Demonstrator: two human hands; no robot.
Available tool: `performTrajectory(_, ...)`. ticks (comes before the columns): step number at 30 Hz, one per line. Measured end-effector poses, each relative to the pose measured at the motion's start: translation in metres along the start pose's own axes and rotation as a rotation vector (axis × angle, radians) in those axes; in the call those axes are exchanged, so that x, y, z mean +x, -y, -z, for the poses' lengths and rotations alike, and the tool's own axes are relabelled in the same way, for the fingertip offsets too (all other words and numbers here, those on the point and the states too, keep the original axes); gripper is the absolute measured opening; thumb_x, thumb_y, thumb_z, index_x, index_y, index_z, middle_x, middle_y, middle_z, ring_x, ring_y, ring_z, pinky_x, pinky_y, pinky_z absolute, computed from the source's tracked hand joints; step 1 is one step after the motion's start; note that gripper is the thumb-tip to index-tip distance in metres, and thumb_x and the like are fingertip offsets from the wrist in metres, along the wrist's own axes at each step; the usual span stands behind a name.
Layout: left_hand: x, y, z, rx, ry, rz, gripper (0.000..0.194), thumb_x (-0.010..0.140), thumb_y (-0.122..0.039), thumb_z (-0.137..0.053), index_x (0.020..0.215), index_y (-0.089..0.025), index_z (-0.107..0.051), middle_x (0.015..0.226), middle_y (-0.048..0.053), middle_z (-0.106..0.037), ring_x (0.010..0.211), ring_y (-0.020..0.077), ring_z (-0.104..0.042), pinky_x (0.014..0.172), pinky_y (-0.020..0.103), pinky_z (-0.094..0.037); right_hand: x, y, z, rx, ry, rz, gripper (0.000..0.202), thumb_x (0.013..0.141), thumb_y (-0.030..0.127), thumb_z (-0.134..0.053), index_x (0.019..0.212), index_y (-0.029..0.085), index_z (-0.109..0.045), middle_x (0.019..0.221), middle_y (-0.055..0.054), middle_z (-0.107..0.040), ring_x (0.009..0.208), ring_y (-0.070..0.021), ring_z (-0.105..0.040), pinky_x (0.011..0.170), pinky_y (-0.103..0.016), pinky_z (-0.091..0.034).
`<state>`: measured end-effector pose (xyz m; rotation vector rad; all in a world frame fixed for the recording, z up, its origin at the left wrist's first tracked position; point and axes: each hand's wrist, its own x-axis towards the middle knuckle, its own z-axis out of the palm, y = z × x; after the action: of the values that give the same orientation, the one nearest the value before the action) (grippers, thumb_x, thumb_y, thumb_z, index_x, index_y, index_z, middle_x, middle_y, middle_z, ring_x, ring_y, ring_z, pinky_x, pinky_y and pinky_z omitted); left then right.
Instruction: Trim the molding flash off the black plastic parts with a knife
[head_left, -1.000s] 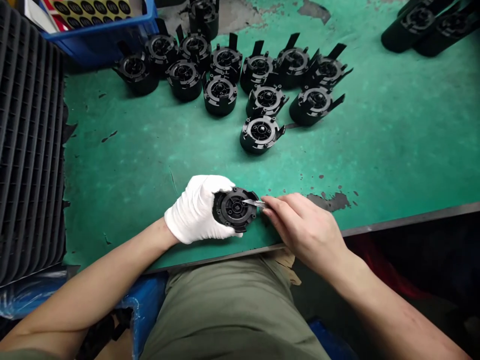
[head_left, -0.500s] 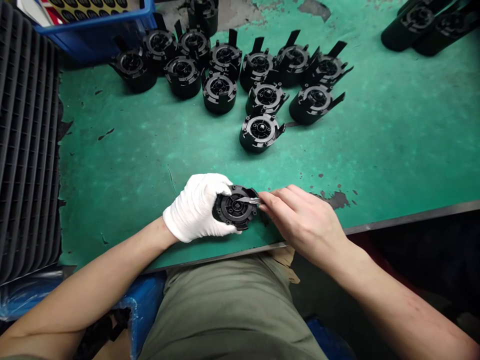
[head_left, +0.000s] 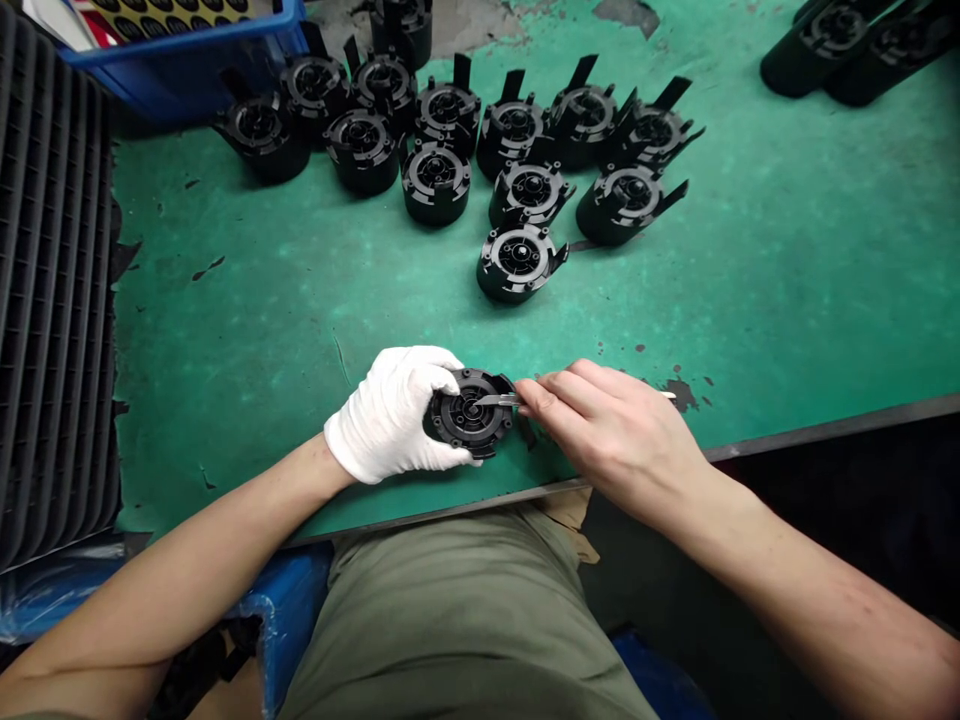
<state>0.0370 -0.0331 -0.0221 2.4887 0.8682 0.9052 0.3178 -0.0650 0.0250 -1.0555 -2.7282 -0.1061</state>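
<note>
My left hand [head_left: 405, 415], in a white glove, is wrapped round a round black plastic housing [head_left: 471, 425] near the front edge of the table. Its ringed, ribbed end faces up toward me. My bare right hand [head_left: 600, 420] is closed on a scalpel [head_left: 496, 400], whose pointed blade reaches over the middle of the housing's face. Most of the scalpel's handle is hidden in the fingers, and a pale end sticks out behind the knuckles. Whether the blade tip touches the plastic I cannot tell.
Several similar black housings [head_left: 517, 262] stand across the back of the green table [head_left: 300, 290]. More black cylinders [head_left: 802, 60] lie at the far right. A blue bin [head_left: 187, 65] holds label sheets at the back left. Stacked black grids [head_left: 52, 300] rise along the left edge.
My right hand has turned slightly, so the rear end of the scalpel now shows behind it. My left hand and the housing have hardly moved.
</note>
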Motion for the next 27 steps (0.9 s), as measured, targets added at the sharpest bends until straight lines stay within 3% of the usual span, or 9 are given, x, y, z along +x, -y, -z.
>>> performTrajectory(6,-0.0011,0.0005,0.0004,-0.007,0.009,0.018,0.073,0.073,-0.065,-0.091,0.117,-0.025,-0.049,0.121,0.013,-0.072,0.113,0.0304,-0.075,0.094,0.046,-0.059,-0.0007,0.0003,-0.002,0.014,-0.047,0.003,0.025,0.103,0.013,-0.063,0.127,0.005,-0.066,0.096,-0.012,-0.073,0.082,-0.0219,-0.055,0.07,-0.038,-0.043)
performTrajectory(27,-0.0035,0.0003,0.0003,0.02,0.009,0.026,0.073,0.072,-0.066,-0.092,0.114,-0.023,-0.05,0.121,0.015,-0.073,0.113,0.0306,-0.074,0.094,0.046,-0.058,-0.0075,0.009,0.0018,-0.066,-0.033,0.007,0.025,0.101,0.01,-0.065,0.125,0.004,-0.065,0.088,-0.009,-0.069,0.078,-0.0217,-0.051,0.067,-0.037,-0.043)
